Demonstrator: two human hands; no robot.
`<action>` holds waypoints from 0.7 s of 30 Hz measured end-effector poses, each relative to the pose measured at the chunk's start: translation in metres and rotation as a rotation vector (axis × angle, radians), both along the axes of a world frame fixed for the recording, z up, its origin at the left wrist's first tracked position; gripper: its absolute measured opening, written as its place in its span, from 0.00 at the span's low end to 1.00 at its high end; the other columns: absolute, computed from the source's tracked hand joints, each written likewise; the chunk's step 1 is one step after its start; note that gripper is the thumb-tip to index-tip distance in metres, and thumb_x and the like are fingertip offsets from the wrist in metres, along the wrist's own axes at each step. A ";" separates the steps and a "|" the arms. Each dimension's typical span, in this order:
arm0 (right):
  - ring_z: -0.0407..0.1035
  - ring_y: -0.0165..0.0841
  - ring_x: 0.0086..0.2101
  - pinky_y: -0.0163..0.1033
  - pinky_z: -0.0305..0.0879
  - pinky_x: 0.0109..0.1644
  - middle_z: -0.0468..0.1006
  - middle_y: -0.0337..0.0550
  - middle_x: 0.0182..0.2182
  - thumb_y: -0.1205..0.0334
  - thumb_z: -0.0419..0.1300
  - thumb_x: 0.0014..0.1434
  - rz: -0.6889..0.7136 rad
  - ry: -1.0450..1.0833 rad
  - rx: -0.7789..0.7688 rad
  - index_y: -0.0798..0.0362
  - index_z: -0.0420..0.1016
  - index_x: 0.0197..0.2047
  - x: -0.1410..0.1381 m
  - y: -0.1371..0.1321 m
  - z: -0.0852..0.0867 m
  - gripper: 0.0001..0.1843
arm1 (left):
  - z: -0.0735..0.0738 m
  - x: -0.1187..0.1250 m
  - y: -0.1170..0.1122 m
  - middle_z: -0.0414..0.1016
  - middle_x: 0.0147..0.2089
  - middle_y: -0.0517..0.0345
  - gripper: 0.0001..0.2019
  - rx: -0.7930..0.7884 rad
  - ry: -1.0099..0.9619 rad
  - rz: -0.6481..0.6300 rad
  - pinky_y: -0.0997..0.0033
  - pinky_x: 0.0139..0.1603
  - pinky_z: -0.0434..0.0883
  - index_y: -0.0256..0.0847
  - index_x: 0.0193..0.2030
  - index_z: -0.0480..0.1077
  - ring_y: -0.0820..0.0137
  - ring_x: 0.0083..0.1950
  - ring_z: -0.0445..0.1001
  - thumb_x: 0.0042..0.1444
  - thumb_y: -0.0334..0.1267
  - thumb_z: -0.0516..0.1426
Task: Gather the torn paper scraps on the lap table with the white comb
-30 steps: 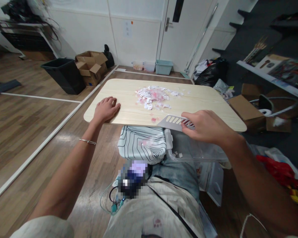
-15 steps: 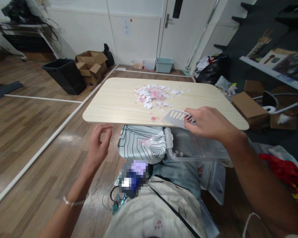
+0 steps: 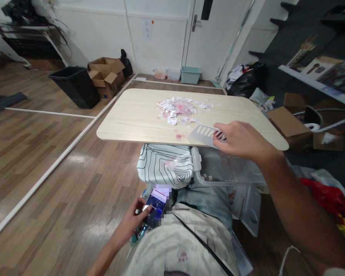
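Observation:
My right hand [image 3: 238,138] grips a flat white slotted scraper [image 3: 204,134], whose edge meets the near edge of the light wooden tabletop [image 3: 126,119]. Beyond it lies a pile of torn white paper scraps [image 3: 176,108] mixed with pinkish bits, and a small pink smear [image 3: 178,136] sits left of the scraper. Down at my lap, my left hand [image 3: 133,218] is closed around the left side of a lit smartphone [image 3: 155,205], thumb on its screen. Part of the phone is blurred out by pixelation.
Under the tabletop's near edge are a white case with black wavy lines [image 3: 163,165] and a clear plastic bin [image 3: 230,172] holding a few small pieces. A black trash can [image 3: 77,88] and cardboard boxes [image 3: 106,76] stand at far left; another open box [image 3: 290,119] is at right.
My left hand has dropped from beside the table's near edge to the smartphone at my lap and taken hold of it. My right hand and the scraper have barely moved.

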State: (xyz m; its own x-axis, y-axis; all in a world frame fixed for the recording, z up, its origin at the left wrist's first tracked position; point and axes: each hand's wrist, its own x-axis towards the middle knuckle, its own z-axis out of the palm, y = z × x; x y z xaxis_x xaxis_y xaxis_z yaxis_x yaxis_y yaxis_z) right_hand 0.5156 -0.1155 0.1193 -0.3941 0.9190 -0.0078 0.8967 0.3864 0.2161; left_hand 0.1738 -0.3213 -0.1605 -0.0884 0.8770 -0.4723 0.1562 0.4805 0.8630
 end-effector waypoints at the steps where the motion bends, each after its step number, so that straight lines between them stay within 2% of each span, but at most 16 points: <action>1: 0.70 0.41 0.30 0.45 0.47 0.37 0.86 0.53 0.34 0.60 0.61 0.72 0.001 0.002 0.002 0.53 0.87 0.50 0.000 0.000 0.000 0.13 | -0.002 0.001 0.004 0.78 0.38 0.59 0.39 0.007 0.021 -0.004 0.59 0.46 0.77 0.48 0.40 0.74 0.58 0.43 0.77 0.47 0.83 0.71; 5: 0.70 0.41 0.30 0.45 0.47 0.37 0.85 0.51 0.34 0.60 0.63 0.72 0.014 0.032 0.004 0.51 0.86 0.48 0.001 0.000 -0.001 0.10 | -0.018 0.001 0.012 0.70 0.34 0.64 0.38 0.033 0.074 -0.058 0.60 0.44 0.74 0.49 0.37 0.68 0.61 0.39 0.72 0.44 0.81 0.73; 9: 0.71 0.41 0.31 0.45 0.48 0.37 0.86 0.52 0.34 0.61 0.63 0.72 0.007 0.028 -0.002 0.52 0.86 0.48 0.001 0.001 -0.001 0.10 | -0.025 0.002 0.013 0.70 0.35 0.63 0.38 0.051 0.044 -0.076 0.60 0.43 0.74 0.50 0.36 0.66 0.60 0.40 0.72 0.41 0.79 0.75; 13: 0.71 0.41 0.31 0.45 0.48 0.37 0.86 0.52 0.35 0.61 0.63 0.72 0.004 0.027 -0.006 0.52 0.87 0.49 0.000 0.001 0.000 0.10 | -0.015 0.000 0.014 0.71 0.36 0.62 0.39 0.019 0.034 -0.088 0.58 0.45 0.75 0.51 0.36 0.66 0.59 0.41 0.73 0.41 0.80 0.74; 18: 0.72 0.41 0.30 0.45 0.49 0.37 0.86 0.51 0.34 0.62 0.64 0.71 0.025 0.055 -0.001 0.52 0.86 0.47 0.002 0.001 0.000 0.08 | 0.005 -0.010 0.013 0.75 0.38 0.61 0.36 -0.004 0.007 -0.131 0.56 0.52 0.77 0.50 0.38 0.72 0.56 0.45 0.76 0.57 0.85 0.63; 21: 0.72 0.41 0.30 0.45 0.49 0.37 0.86 0.51 0.33 0.62 0.64 0.72 0.028 0.057 -0.006 0.52 0.86 0.47 0.003 0.002 -0.001 0.08 | 0.013 -0.017 0.016 0.79 0.40 0.58 0.36 0.032 0.045 -0.176 0.56 0.52 0.78 0.50 0.38 0.77 0.54 0.47 0.80 0.63 0.85 0.59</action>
State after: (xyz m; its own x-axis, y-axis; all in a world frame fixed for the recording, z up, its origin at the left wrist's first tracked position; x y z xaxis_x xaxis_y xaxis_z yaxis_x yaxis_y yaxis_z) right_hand 0.5187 -0.1137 0.1179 -0.4200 0.9075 0.0100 0.8961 0.4130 0.1623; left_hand 0.1572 -0.3051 -0.1474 0.0475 0.8953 -0.4429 0.2739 0.4148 0.8677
